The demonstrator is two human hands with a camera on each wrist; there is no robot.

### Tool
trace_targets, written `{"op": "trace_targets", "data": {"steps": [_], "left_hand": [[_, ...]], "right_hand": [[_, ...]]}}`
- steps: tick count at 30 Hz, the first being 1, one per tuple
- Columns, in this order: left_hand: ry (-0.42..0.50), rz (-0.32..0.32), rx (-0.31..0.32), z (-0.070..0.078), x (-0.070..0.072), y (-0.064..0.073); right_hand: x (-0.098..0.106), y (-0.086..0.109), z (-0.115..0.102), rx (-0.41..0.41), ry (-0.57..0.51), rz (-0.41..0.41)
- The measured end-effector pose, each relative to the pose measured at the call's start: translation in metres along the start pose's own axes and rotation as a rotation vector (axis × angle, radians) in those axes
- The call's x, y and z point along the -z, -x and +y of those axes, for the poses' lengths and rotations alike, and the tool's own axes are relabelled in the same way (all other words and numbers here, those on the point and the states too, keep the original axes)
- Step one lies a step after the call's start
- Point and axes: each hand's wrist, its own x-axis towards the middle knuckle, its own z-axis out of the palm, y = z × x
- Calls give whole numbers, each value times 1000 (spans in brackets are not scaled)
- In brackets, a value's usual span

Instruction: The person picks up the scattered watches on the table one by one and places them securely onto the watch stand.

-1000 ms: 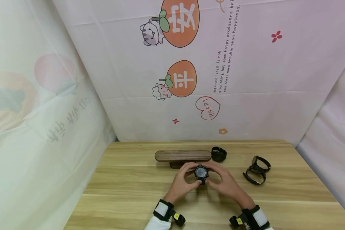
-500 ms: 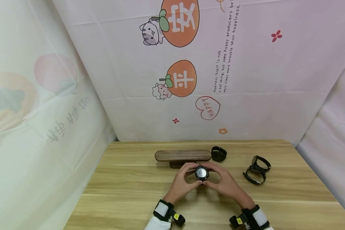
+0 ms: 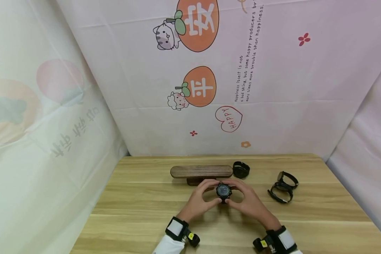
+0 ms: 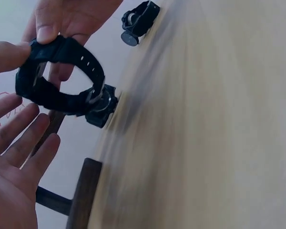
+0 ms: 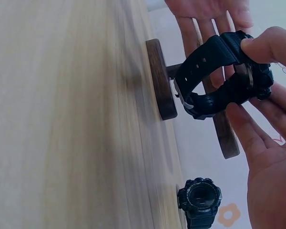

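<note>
A black wristwatch with a round face is held between both hands above the table, its strap buckled into a loop. My left hand pinches it from the left, thumb at the near edge and fingertip at the far edge. From the other side my right hand pinches it the same way. In the left wrist view the loop of the strap hangs away from the case. The right wrist view shows the right thumb on the watch and the holed strap below.
Just beyond the hands stands a dark wooden T-shaped stand. Another black watch sits at its right end. Two more black watches lie touching on the right of the wooden table. Printed cloth walls the back and sides.
The watch face has tilted slightly in the hands, and its glare came and went. My left wrist has shifted a little to the left. Both hands keep their hold.
</note>
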Motion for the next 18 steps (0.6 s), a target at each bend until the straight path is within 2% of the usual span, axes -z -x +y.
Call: {"op": "trace_targets", "data": {"steps": [5,13,18], "left_hand": [[-125,66,-100,0,15,-4],[-298,283,-298,-8,55,-10],[-342,359,-294,-20,81,-7]], "right_hand": [[0,0,1,-4,9,14],[2,2,5,-16,9,18],[4,4,8,-16,-2,9]]}}
